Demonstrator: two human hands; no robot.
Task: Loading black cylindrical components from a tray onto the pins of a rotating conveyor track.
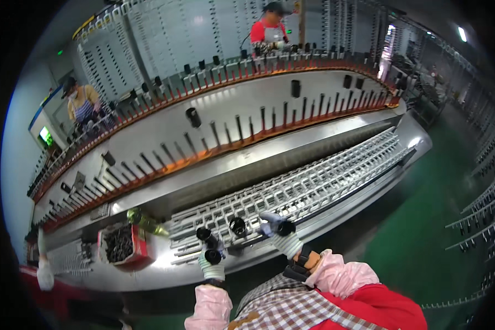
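My left hand [213, 270], in a striped glove, is closed at the front edge of the metal bench. Two short black hollow cylinders are with it: one [213, 256] in its grip and another [203, 234] just beyond the fingers. My right hand [286, 242], also gloved, closes around a third black cylinder [285, 227]. Between the hands, one more black cylinder [237, 225] stands open end up on the white metal racks [308, 190]. The fingertips are partly hidden by the cylinders.
A red-edged box [143, 250] of small dark parts and a yellow-green bottle [143, 221] lie left on the bench [165, 267]. Beyond runs a looped conveyor with upright pegs [239, 128]. Two people work across it, one in red [268, 33]. Hanging racks [478, 236] stand right.
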